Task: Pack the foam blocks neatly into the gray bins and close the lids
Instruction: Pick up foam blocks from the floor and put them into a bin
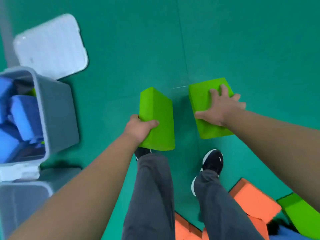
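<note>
While carried, green blocks in each hand.

Bright foam on a teal-green floor

Two lime-green blocks, one to the left and one to the right; orange blocks and a further green block at lower right; blue blocks inside a gray bin; a pale white-gray lid; dark gray trousers; black shoes with white soles.
</note>
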Available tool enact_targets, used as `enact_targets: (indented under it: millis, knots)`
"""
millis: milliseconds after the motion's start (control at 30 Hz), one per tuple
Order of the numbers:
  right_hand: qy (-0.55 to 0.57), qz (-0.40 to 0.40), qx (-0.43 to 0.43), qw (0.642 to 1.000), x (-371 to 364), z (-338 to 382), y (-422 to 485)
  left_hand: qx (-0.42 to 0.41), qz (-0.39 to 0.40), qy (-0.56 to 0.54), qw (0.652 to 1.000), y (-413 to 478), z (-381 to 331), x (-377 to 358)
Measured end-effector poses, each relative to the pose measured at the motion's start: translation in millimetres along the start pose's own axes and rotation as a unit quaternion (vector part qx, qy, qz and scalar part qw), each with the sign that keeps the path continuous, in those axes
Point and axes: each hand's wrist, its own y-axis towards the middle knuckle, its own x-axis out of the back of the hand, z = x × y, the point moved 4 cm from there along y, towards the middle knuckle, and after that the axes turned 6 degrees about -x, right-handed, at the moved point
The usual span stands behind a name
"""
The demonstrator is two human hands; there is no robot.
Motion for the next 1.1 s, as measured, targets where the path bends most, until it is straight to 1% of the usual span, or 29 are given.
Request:
enact_targets:
  millis: [167,333,500,600,700,833,933,1000,1100]
  knots:
    - [-0.063,-0.025,0.11,0.992,-44,148,-38,0.063,-0.025,-0.088,0.994,6,132,57]
    - [-0.13,-0.047,0.156,0.978,-76,281,-70,0.098,-0.048,-0.153,0.982,29,229,127]
    - [-0.196,-0.05,0.168,0.965,-94,407,-116,0.074,-0.058,-0.196,0.976,30,301,228]
    - [-0.241,-0.079,0.214,0.943,-91,498,-151,0.066,-0.072,-0.231,0.968,26,344,305]
    - [-0.251,-0.107,0.257,0.927,-84,581,-185,0.063,-0.085,-0.28,0.954,18,383,374]
    - [-0.259,-0.149,0.312,0.902,-69,674,-216,0.043,-0.144,-0.319,0.936,8,423,444]
    - [-0.262,-0.19,0.357,0.876,-54,728,-230,0.041,-0.187,-0.358,0.914,13,444,480]
    - [-0.26,-0.218,0.388,0.857,-45,761,-237,0.04,-0.219,-0.409,0.885,17,455,496]
    - [-0.286,-0.281,0.439,0.804,-35,810,-246,0.041,-0.263,-0.475,0.839,27,468,505]
